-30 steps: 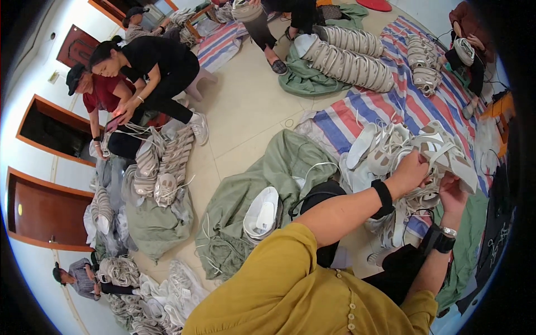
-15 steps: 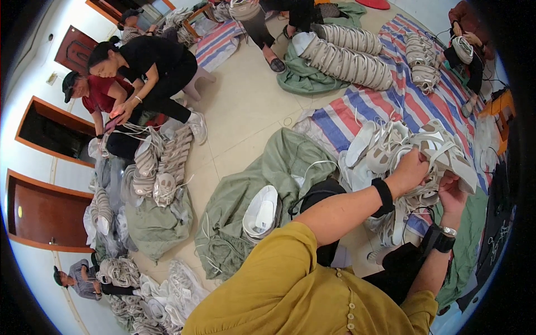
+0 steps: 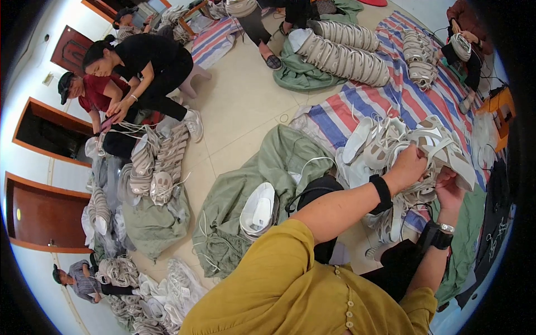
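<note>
Over a heap of beige and white shoe uppers (image 3: 384, 146), both my hands are at work on one beige and white shoe upper (image 3: 437, 137). My left hand (image 3: 408, 166) is closed at its near left side, with the fingertips pinched together on it. What exactly the fingertips pinch is hidden. Lower down, my right hand (image 3: 450, 190) grips the same upper by its underside near the white end that points right. A pale strip or lace crosses the upper between the hands. More uppers hang in a tangle below my hands.
A green sack (image 3: 234, 201) lies to my left with a white shoe-shaped piece (image 3: 260, 209) on it. Striped sheeting (image 3: 357, 111) covers floor ahead, bearing long rows of nested uppers (image 3: 340, 58). Co-workers sit among piles at left and far right. An orange stool (image 3: 496, 109) stands right.
The shoe upper has turned a little, and more of its brown and white side shows. Both hands keep their hold. At left, a co-worker's hands with a pinkish object have shifted slightly.
</note>
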Motion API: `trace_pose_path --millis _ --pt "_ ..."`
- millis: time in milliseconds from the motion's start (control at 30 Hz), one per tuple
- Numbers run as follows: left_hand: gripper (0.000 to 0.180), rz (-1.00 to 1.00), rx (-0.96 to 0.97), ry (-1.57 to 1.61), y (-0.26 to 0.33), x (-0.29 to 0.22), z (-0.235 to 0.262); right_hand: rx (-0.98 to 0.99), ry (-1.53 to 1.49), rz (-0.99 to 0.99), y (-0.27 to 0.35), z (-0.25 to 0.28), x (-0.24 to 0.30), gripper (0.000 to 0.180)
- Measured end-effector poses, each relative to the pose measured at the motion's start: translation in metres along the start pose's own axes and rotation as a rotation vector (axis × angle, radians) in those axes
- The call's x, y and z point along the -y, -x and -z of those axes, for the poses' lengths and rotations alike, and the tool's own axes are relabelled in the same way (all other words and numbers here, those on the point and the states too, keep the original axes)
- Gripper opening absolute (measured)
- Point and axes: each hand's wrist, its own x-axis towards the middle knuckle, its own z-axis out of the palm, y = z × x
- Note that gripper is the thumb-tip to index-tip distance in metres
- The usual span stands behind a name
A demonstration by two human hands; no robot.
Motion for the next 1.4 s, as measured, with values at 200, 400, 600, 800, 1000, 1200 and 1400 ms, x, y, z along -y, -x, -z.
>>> trace_pose_path --millis 200,400,600,800,1000,1200,1400 --pt "0.019 -0.026 -0.028 0.024 0.002 0.0 -0.002 0.057 0.021 -0.036 0.004 -0.004 -0.004 0.026" --pt "0.02 -0.043 -0.041 0.05 0.002 0.0 -0.002 0.043 0.032 -0.018 0.003 -0.004 -0.005 0.026" --pt "0.023 -0.019 0.009 0.001 0.002 -0.001 0.001 0.05 0.039 -0.024 0.001 0.002 -0.003 0.026" --pt "0.025 -0.039 -0.031 0.022 0.001 0.0 -0.001 0.073 0.024 -0.041 0.0 0.002 -0.005 0.031" --pt "0.026 -0.012 -0.028 0.013 0.001 -0.001 -0.001 0.018 -0.011 -0.053 0.002 0.0 -0.006 0.023" --pt "0.025 -0.018 -0.035 0.003 0.001 -0.001 -0.001 0.044 -0.022 -0.075 0.0 0.006 -0.005 0.025" --pt "0.026 -0.03 -0.017 0.026 0.0 0.001 0.0 0.027 -0.018 -0.057 -0.001 0.01 -0.004 0.028"
